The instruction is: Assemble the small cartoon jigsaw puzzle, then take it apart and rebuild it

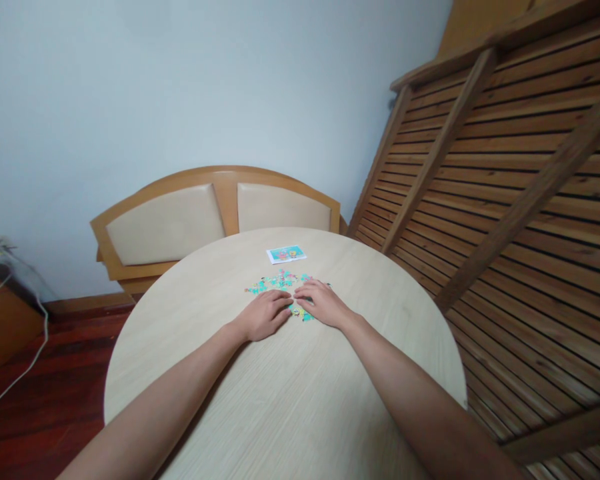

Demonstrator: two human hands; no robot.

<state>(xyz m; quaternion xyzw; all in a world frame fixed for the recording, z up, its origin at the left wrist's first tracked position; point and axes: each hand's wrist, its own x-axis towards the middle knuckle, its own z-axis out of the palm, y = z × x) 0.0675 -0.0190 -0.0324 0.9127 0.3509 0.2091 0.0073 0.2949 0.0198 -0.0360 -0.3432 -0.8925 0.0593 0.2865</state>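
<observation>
Loose puzzle pieces (275,281) lie uncontained on the table (280,407); the left hand (267,313) and right hand (323,303) curl loosely among them.

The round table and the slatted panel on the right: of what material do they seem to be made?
Round table: probably wood or wood-look laminate, pale and matte, with fine straight grain.
Slatted panel: apparently solid wood, brown; knots and grain show on its slats.
</observation>
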